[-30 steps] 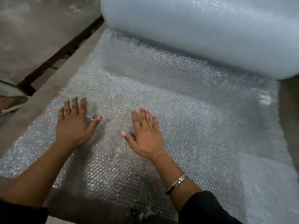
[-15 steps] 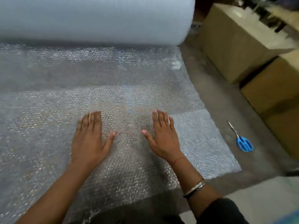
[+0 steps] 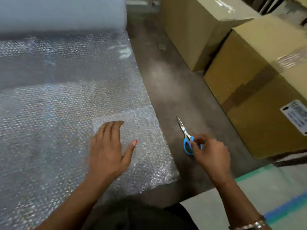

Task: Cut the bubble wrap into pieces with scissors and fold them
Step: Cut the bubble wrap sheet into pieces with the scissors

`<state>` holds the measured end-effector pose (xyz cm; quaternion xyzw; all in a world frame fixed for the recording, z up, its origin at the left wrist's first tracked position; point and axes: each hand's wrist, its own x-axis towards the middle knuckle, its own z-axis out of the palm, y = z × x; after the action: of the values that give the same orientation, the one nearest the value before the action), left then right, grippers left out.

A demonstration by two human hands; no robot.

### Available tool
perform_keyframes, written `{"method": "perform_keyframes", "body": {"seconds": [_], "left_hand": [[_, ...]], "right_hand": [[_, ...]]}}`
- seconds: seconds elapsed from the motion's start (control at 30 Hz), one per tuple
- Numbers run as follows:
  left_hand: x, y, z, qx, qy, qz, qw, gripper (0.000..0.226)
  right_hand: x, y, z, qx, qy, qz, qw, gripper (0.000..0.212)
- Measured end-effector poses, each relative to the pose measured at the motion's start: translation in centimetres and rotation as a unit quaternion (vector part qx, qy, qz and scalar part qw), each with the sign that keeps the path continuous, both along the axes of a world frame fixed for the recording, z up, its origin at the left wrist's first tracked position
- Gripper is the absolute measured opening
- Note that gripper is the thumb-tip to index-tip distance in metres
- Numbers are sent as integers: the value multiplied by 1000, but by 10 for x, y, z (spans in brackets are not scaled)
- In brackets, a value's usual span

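Observation:
A wide sheet of bubble wrap [image 3: 63,103] lies unrolled over the floor from a big roll [image 3: 59,12] at the top left. My left hand [image 3: 108,150] rests flat on the sheet near its right edge, fingers straight. Blue-handled scissors [image 3: 185,135] lie on the bare concrete just right of the sheet, blades pointing away from me. My right hand [image 3: 211,153] is at the handles, its fingers curled on the blue loops; the hand hides part of them.
Two large cardboard boxes [image 3: 259,90] [image 3: 199,27] stand close on the right, leaving a strip of concrete floor [image 3: 166,77] between them and the sheet. A pale mat with blue and green tape lines [image 3: 282,196] lies at the lower right.
My view swung right. My right hand left the bubble wrap and reached over to the scissors' handles. My left hand stays flat on the sheet.

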<state>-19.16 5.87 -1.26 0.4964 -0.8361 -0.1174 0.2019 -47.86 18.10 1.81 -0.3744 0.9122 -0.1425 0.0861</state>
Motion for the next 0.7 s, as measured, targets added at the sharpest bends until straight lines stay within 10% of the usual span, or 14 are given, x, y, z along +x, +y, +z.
{"method": "perform_keyframes", "body": {"seconds": [0.2,0.47,0.6,0.7], "left_hand": [[-39,24,-28,80,-143,9,986,94],[-46,33,-22,74,-174,53,981,94],[-52,28,-13,89,-141,59,984,92],[-57,27,-15,109,-95,49,988,92]], "right_hand": [[-23,4,-18,160,7,80,984,45],[-71,-23,-28,98,-140,89,981,26],[-92,-52,-10,-39,-552,-31,832,14],[-109,-73,-4,-32,-655,10,755,56]]}}
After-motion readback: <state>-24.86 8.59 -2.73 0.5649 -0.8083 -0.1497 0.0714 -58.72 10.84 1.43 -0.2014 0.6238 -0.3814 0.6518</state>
